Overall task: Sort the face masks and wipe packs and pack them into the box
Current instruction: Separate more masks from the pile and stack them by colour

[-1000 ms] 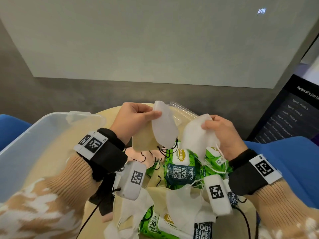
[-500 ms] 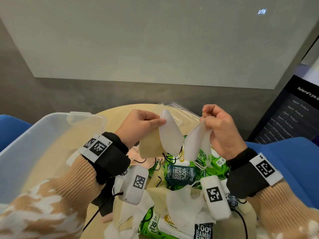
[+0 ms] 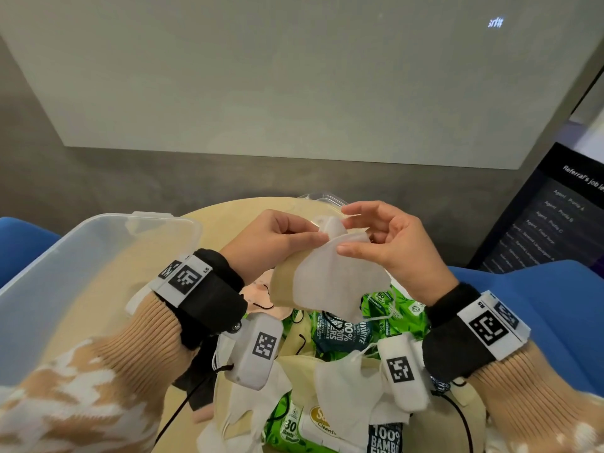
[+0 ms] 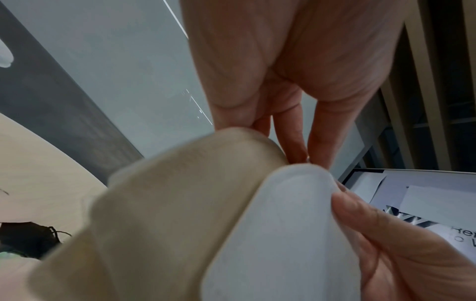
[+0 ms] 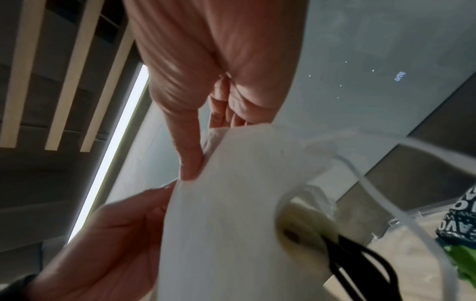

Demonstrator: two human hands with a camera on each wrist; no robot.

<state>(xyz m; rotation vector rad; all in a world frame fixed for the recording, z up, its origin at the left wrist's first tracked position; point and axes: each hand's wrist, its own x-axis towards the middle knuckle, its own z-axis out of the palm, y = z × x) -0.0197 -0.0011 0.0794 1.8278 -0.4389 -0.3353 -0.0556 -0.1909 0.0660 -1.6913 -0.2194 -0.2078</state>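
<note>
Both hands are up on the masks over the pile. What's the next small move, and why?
Probably let the right hand release, so the left hand carries the stack to the clear box. The white mask already lies against the beige mask in the left hand's pinch, and the right thumb only touches its edge. The box sits at the left, open.

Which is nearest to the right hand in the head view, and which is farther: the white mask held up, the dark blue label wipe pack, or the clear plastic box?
1. White mask: at the right hand, its fingertips touching the upper edge.
2. Dark blue label wipe pack: below the held masks, on the table pile.
3. Clear plastic box: far left, beyond the left hand.
</note>
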